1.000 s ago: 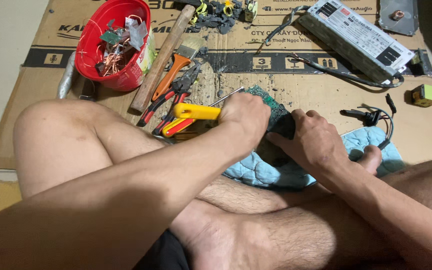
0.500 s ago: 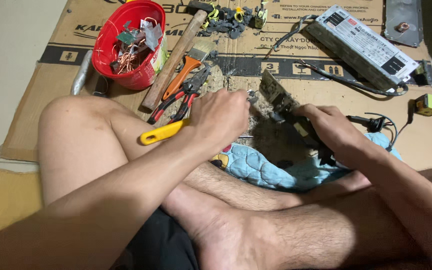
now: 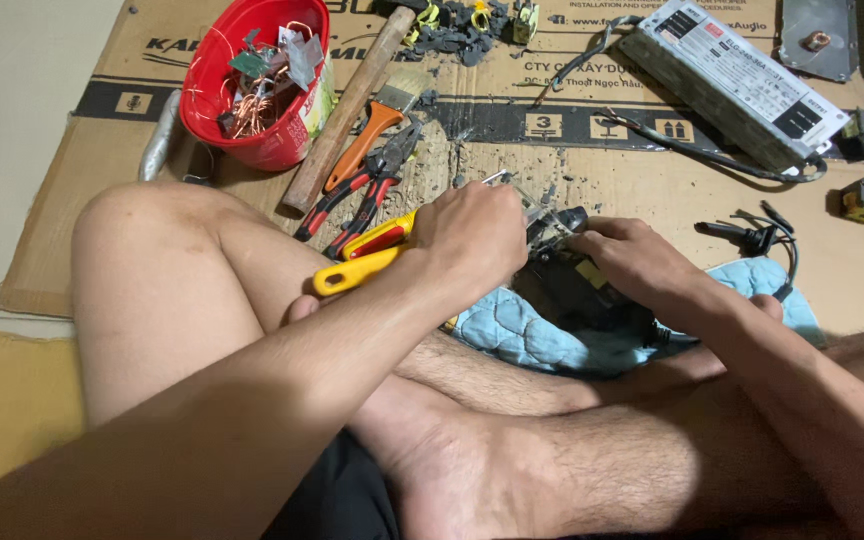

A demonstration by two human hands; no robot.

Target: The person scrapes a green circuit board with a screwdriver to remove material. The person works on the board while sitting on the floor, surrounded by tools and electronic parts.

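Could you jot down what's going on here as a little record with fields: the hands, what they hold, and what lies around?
Setting: person seated cross-legged on flattened cardboard
Left hand: gripping yellow-handled pliers, tips at the dark part
Right hand: steadying a dark electronic part on a blue quilted cloth
Red bowl: holds copper wire and metal scraps
Beside the bowl: wooden-handled hammer, orange-handled brush, red-handled pliers
Far side: grey power supply box with black cable
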